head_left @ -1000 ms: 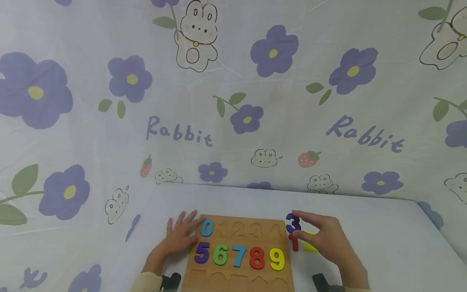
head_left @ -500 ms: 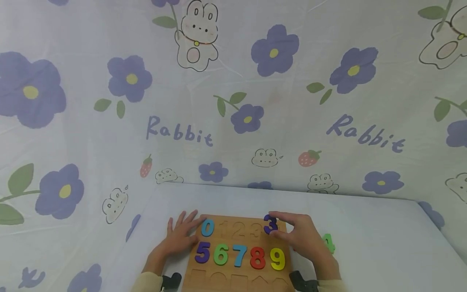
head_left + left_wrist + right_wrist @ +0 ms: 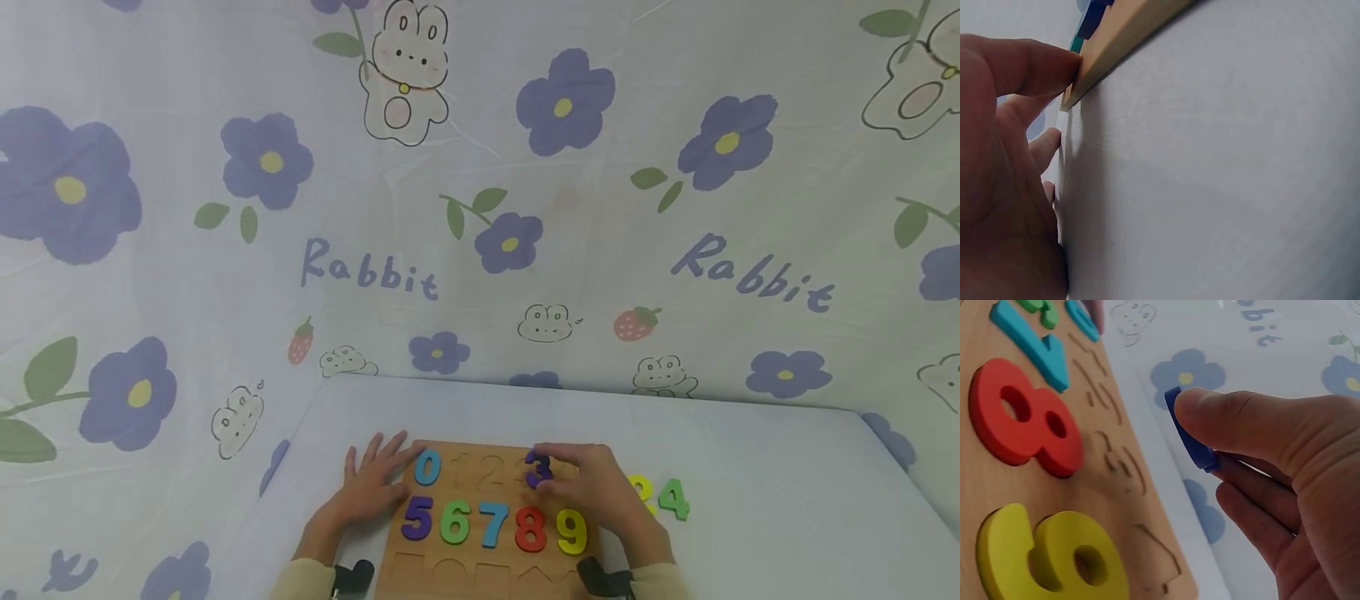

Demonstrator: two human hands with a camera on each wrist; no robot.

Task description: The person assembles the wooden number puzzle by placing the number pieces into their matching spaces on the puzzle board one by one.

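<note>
My right hand pinches a purple number 3 between thumb and fingers, over the top row of the wooden number board. In the right wrist view that number 3 shows edge-on, raised off the board near its 3-shaped recess. My left hand rests at the board's left side with fingers spread. Its thumb touches the board's edge in the left wrist view. A blue 0 sits at the top left; the recesses for 1, 2 and 4 show no pieces.
The second row holds 5, 6, 7, 8 and 9. Right of the board, a green 4 and a partly covered yellow 2 lie on the white table. A patterned cloth hangs behind.
My right hand has carried the purple 3 leftward from beside the board to above the top row. The green 4 has come into sight; the red 1 is now hidden. My left hand stays put.
</note>
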